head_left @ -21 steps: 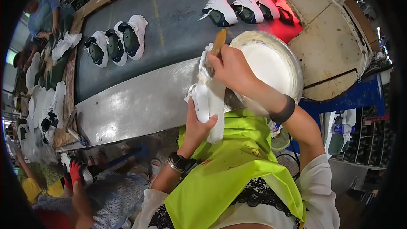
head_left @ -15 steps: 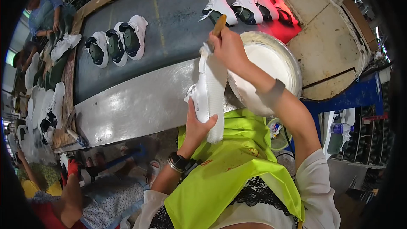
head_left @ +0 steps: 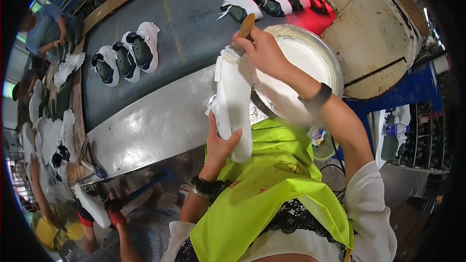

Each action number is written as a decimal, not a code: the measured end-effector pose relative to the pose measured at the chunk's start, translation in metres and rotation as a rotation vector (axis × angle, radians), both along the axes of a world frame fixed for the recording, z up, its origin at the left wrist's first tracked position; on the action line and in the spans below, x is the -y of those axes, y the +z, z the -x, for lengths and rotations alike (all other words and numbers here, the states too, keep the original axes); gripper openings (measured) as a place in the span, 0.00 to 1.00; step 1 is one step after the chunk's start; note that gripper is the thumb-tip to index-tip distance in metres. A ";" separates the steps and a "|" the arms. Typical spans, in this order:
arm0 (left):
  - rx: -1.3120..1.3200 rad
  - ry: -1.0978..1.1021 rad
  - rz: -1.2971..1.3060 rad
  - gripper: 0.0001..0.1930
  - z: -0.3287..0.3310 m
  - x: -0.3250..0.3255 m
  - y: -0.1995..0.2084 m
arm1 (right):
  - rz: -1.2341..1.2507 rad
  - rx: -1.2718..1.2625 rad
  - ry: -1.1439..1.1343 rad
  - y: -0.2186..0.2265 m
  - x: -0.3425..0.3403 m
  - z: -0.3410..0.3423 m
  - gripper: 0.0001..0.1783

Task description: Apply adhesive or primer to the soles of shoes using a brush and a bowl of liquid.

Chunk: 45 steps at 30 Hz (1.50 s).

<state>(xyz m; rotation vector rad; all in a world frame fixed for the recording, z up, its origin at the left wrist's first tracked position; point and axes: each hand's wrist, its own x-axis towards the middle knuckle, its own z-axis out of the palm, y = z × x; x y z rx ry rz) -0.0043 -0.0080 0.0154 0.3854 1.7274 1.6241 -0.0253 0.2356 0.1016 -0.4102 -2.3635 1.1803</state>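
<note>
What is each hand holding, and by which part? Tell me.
Left hand: white sneaker, by its near end. Right hand: brush, by its tan handle.

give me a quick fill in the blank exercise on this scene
1. The left hand holds a white shoe with a long white sole, while the right hand grips a brush with a wooden ____.
2. The round, shallow metal basin contains ____ liquid.
3. On the dark grey flat surface, the left group of white shoes with dark green insoles numbers ____.

Missing words: handle; white; three
</note>
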 end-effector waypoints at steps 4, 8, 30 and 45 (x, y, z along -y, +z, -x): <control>0.093 -0.007 -0.044 0.49 0.009 0.014 -0.002 | 0.025 -0.129 -0.116 -0.024 0.007 -0.011 0.10; 0.197 0.019 -0.130 0.47 0.013 0.016 0.002 | 0.021 0.055 -0.220 -0.026 0.046 -0.054 0.10; 0.165 0.068 -0.154 0.40 0.260 -0.159 0.005 | 0.432 -0.114 -0.307 -0.005 -0.001 -0.065 0.11; -1.460 0.480 0.543 0.46 0.363 -0.159 -0.019 | 0.686 -0.046 -0.262 -0.010 -0.027 -0.047 0.14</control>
